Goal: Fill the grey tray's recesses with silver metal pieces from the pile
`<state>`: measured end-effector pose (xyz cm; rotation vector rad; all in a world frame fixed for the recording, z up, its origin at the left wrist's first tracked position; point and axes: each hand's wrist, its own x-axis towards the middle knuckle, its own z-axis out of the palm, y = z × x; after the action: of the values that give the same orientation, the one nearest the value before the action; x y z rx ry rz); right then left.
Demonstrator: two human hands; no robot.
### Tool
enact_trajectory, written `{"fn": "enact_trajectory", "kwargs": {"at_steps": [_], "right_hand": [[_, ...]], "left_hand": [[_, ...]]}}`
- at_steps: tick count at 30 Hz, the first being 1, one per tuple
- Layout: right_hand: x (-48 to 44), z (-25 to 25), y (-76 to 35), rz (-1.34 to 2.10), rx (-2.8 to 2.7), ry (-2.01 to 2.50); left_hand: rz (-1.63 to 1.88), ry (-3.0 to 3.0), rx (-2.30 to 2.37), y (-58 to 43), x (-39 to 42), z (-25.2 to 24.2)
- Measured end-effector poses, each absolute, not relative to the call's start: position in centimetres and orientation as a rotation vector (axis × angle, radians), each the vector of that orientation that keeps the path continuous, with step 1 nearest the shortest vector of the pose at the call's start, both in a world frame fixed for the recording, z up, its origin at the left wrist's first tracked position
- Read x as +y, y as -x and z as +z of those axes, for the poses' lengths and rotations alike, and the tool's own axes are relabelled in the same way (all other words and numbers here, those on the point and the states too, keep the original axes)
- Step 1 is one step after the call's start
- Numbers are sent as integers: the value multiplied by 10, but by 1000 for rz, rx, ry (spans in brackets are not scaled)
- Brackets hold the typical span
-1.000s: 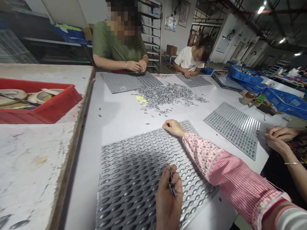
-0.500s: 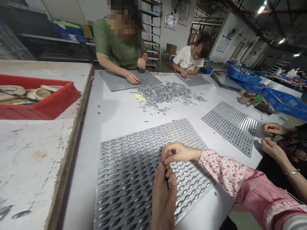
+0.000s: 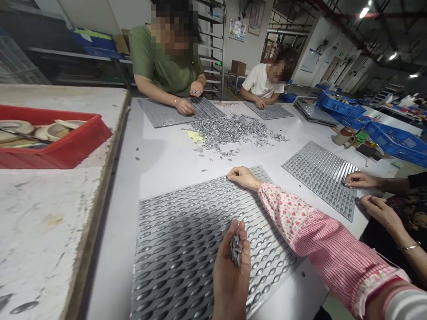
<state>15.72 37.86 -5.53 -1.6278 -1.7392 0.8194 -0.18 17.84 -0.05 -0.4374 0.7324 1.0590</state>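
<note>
My left hand (image 3: 230, 278) is low in the middle, palm up and cupped around a bunch of small silver metal pieces (image 3: 235, 250). It hovers over the near part of a large grey tray (image 3: 180, 235) with rows of oval pockets. My right hand (image 3: 242, 177), in a pink flowered sleeve, reaches across to the tray's far edge. Its fingers are curled and pressed down on a pocket there, and what they pinch is hidden. A big loose pile of the same silver pieces (image 3: 233, 129) lies on the white table beyond the tray.
A red bin (image 3: 80, 142) sits on the left bench. A person in green (image 3: 160, 66) and a person in white (image 3: 260, 82) work at trays across the table. Another person's hands (image 3: 362, 180) touch a second tray (image 3: 316, 173) at right. Blue crates (image 3: 396, 140) and a mug (image 3: 343, 135) stand at far right.
My right hand came back to my left hand, picked from it, then reached out again to the tray's far edge. My left hand opened a little, showing the pieces.
</note>
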Motion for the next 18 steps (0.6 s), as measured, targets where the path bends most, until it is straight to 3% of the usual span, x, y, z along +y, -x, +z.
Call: {"fn": "enact_trajectory", "kwargs": {"at_steps": [11, 16, 18], "right_hand": [[364, -43, -145, 604, -1741, 1636], [294, -4, -148, 1011, -2048, 1185], [262, 12, -152, 950, -2339, 980]], "left_hand": [[1102, 333, 721, -1, 176, 6], [1114, 311, 653, -2, 174, -2], [1112, 276, 591, -4, 172, -9]]}}
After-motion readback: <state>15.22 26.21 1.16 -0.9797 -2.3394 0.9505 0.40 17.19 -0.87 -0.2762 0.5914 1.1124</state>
